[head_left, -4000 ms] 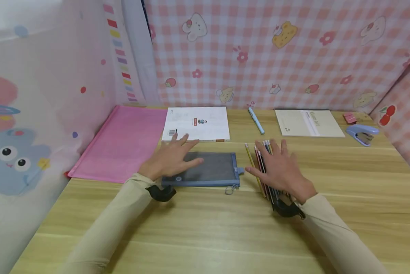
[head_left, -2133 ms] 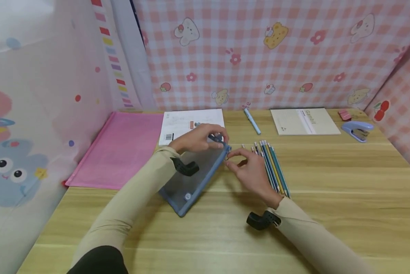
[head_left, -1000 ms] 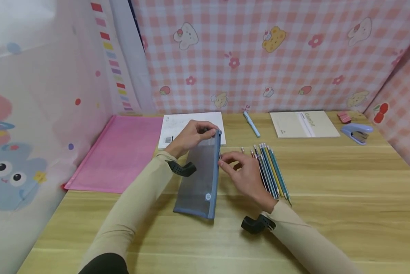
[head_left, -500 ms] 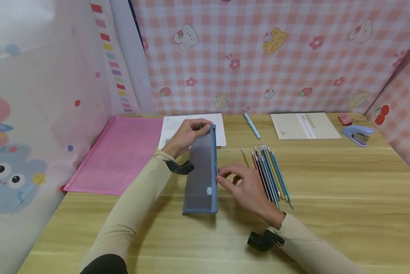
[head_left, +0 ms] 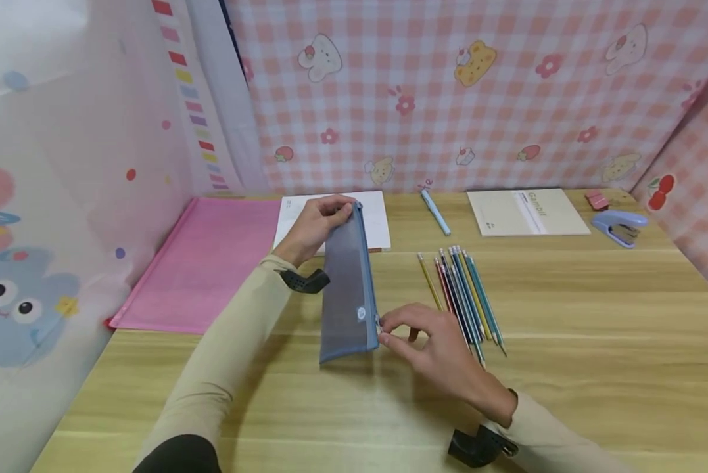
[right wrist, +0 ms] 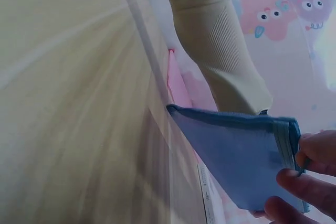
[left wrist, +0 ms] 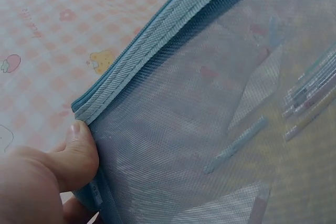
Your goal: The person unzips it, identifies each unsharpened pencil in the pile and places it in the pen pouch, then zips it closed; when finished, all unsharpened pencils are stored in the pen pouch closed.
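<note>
A blue-edged mesh zip pouch (head_left: 344, 282) is held up on edge over the table, its zipper side facing right. My left hand (head_left: 311, 230) pinches the pouch's far upper corner between thumb and fingers. Near the close end of the zipper, my right hand (head_left: 439, 345) pinches the zipper pull (head_left: 380, 324) with thumb and forefinger. The left wrist view shows my left thumb (left wrist: 79, 148) pressed on the corner beside the zipper tape (left wrist: 157, 40). Right of the pouch lies a loose bundle of pencils (head_left: 466, 289), partly behind my right hand.
A pink zip folder (head_left: 212, 263) lies at the left, beside a white book (head_left: 377, 223) partly covered by the left hand and pouch. At the back are a light-blue pen (head_left: 435, 211), a cream notebook (head_left: 507, 213), a pink clip-like object (head_left: 597, 200) and a lilac stapler (head_left: 620, 226).
Both hands went from spread open over the table to gripping the pouch, which was lifted and turned. The right hand has drawn the zipper pull along the edge toward the near end.
</note>
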### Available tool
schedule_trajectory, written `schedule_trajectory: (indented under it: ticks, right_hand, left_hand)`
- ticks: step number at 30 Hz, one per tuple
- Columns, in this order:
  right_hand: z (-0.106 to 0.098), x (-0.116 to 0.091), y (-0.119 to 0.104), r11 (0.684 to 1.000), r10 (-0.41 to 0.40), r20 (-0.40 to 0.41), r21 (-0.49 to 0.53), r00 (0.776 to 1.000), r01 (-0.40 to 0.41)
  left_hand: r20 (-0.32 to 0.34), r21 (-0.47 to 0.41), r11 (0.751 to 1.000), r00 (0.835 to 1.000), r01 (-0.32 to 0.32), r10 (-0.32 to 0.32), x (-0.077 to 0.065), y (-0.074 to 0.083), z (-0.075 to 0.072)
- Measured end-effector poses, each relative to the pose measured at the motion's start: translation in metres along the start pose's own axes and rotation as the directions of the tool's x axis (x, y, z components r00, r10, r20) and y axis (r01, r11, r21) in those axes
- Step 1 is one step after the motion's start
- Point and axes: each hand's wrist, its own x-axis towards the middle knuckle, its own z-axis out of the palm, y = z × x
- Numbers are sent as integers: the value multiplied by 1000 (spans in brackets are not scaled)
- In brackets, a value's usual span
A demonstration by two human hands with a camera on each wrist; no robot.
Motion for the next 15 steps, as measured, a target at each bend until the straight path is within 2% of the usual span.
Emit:
schedule_trajectory:
  ticks: [5,11,15]
  right_hand:
    - [-2,-6,-1,997,-80,-24,-18,997,79]
    - [-1,-9,-4,990,-138,-60,-31,989,136]
    - [2,-7,-4,987,-158,-89,-30,983,156]
  left_hand:
    - [-23,4,1000,1000,5,-5,3,-1,-4]
    - [-31,-2,1000,999,8,-8,4,-4,-7]
    - [-20,62,998,1000,8,-6,1,-5,-6]
